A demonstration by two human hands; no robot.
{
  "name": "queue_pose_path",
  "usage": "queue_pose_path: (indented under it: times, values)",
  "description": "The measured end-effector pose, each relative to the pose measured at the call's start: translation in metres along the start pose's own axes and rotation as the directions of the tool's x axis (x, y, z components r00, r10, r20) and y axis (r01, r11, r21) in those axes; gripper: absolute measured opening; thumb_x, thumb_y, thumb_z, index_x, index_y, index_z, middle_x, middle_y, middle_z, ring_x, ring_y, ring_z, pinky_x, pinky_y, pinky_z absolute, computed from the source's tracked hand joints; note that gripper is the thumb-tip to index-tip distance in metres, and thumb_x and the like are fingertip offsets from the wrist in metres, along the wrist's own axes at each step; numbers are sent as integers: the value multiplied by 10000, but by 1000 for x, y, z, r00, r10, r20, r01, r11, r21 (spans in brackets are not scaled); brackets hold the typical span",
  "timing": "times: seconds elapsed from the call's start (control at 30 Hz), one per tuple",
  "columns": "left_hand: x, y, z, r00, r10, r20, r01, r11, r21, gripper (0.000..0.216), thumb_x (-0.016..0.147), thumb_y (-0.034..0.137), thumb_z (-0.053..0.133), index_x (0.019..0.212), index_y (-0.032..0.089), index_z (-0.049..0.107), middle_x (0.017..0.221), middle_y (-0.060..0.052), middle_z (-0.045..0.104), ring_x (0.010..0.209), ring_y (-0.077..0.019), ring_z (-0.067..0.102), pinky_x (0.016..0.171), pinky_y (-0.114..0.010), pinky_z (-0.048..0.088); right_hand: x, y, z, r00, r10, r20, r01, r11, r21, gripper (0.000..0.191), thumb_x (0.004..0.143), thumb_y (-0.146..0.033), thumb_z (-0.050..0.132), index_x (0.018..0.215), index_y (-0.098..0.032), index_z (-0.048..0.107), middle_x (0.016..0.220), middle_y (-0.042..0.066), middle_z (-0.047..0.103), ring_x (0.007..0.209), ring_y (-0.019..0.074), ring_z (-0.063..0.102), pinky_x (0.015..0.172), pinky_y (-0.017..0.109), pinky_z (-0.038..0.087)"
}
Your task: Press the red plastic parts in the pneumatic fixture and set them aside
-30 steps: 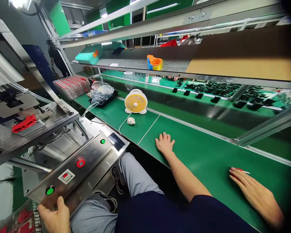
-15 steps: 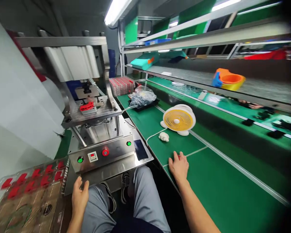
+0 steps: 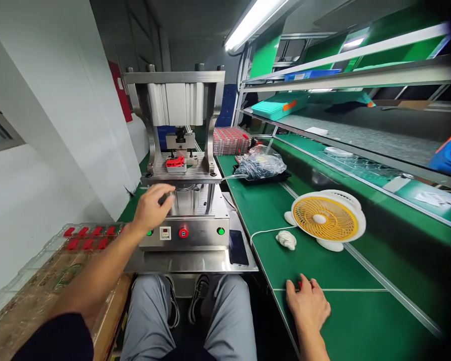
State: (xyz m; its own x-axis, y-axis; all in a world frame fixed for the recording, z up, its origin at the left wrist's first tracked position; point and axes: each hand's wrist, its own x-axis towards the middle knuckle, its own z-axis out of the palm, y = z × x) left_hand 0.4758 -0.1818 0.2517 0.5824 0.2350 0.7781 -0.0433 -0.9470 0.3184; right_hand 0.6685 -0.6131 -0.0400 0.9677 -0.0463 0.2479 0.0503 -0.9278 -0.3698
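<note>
My left hand (image 3: 153,206) is raised in front of the press machine (image 3: 186,233), its thumb and fingers apart with nothing between them. It reaches toward a red plastic part (image 3: 175,162) that sits in the metal fixture under the press head. On the green bench mat, my right hand (image 3: 308,305) has its fingers closed round a small red piece (image 3: 299,285). Most of that piece is hidden by the fingers, so its shape cannot be made out. A crumpled white wad (image 3: 286,239) lies farther up the mat, apart from the hand.
A yellow and white fan (image 3: 325,219) stands on the bench, its cord crossing the mat. Behind it lies a plastic-bagged bundle (image 3: 261,164). A phone (image 3: 238,247) rests on the machine's base. Clear trays with red parts (image 3: 88,244) are stacked at left.
My left hand has risen from beside my knee to the front of the press. The view has swung left. My right hand remains at the red piece on the mat.
</note>
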Motion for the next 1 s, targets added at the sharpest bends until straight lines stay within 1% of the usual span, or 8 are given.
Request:
queue_pose_path:
  times: [0.1,0.23,0.3,0.43,0.57,0.63,0.83,1.0]
  values:
    - [64,-4,10,996,70,57,-77,988,132,260,928,264,539,1065,164,737,1122,-96,740,1104,-239,650,1047,-413,491,-1,-1,-3,1000,8,17,-9,1000,9,605,969,-412,369,1362,-32,627,1478,277,494,1338,414,485,1093,625,386]
    - [114,-21,25,961,-93,259,0,942,337,296,858,312,629,1089,156,731,1164,-133,684,1116,-291,607,1039,-445,460,0,0,-4,999,2,40,-2,1000,13,581,968,-409,380,1339,-50,646,1478,263,501,1329,414,498,1091,622,392]
    - [127,-29,27,929,-173,328,31,917,398,344,841,369,668,1116,170,724,1160,-136,664,1106,-298,600,1012,-433,461,1,0,-2,1000,4,30,-4,1000,10,558,972,-405,385,1322,-67,659,1477,252,509,1318,407,510,1093,611,395]
    - [146,-34,21,878,-227,422,10,889,457,387,816,447,718,1119,206,716,1075,-98,655,1016,-264,608,896,-354,462,1,-1,1,1000,15,16,-15,1000,-4,515,982,-395,397,1291,-96,681,1486,228,511,1320,391,515,1113,592,378]
    - [160,-23,18,792,-326,517,36,869,493,279,780,396,759,964,196,697,875,-32,652,775,-183,574,715,-283,402,0,-3,-1,999,24,32,-24,1000,-9,496,987,-389,401,1279,-114,693,1490,212,514,1323,382,514,1120,587,366]
    - [160,-17,18,771,-374,516,88,865,495,205,796,349,739,918,199,670,800,-11,643,695,-163,539,668,-280,368,0,-3,-3,999,22,36,-22,1000,1,493,983,-384,404,1270,-115,699,1488,212,518,1310,382,524,1113,585,370]
    - [135,-9,16,892,-278,356,94,885,455,207,834,394,692,806,199,629,835,-43,666,744,-181,566,676,-293,385,0,-3,-4,999,20,33,-22,999,36,467,947,-382,436,1212,-132,728,1477,199,537,1286,392,542,1104,599,369]
    - [90,2,-4,955,-187,232,127,960,251,101,811,245,635,883,187,676,945,-50,712,855,-200,626,812,-325,486,0,-2,-2,1000,13,-15,-12,999,47,449,956,-392,425,1160,-159,750,1441,196,567,1254,404,562,1069,608,396]
